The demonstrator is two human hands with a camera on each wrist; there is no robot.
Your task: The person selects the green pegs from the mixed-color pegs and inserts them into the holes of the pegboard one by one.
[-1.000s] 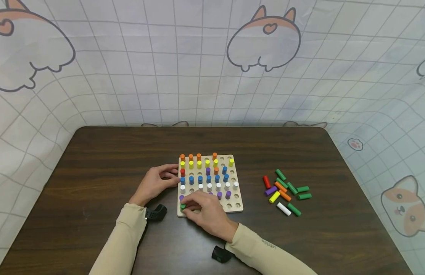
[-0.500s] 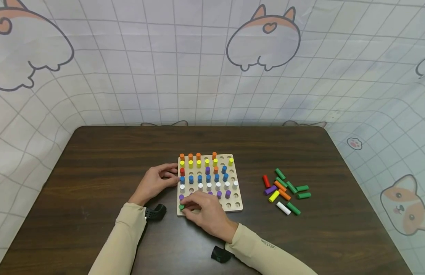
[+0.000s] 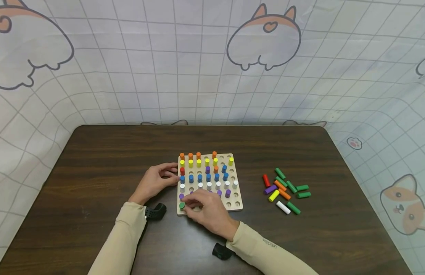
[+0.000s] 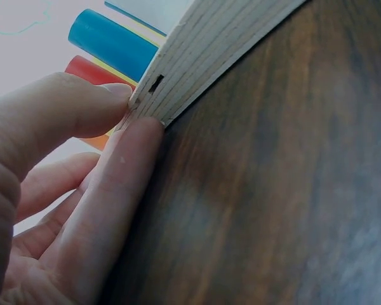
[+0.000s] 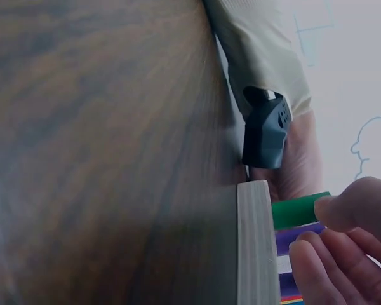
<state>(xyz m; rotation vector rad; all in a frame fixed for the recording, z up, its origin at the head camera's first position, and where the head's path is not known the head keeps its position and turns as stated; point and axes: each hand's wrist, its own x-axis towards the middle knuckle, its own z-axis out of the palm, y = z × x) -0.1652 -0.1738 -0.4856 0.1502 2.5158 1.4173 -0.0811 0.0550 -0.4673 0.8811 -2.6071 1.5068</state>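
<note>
A pale wooden pegboard [image 3: 238,206] stands on the table, with rows of coloured pegs upright in its holes. My left hand [image 3: 156,183] holds the board's left edge; in the left wrist view, its thumb [image 4: 108,95] and a finger meet at that edge. My right hand [image 3: 209,212] reaches over the front rows. Its fingertips are right beside a green peg [image 3: 182,206] at the front left corner. From the right wrist, the thumb [image 5: 352,203] overlaps the end of this green peg, which stands up from the board. The right hand hides several holes and pegs.
Loose pegs lie right of the board: several green pegs [image 3: 293,208], a red peg [image 3: 266,180], a white peg [image 3: 283,207], a yellow peg [image 3: 273,195], a purple peg and two orange pegs. The dark wooden table [image 3: 95,152] ends at a wall covering [image 3: 198,76].
The green peg was partly covered by my right fingertips; now its top and side show. My right hand has shifted slightly right and the fingers have loosened. The left hand stays put.
</note>
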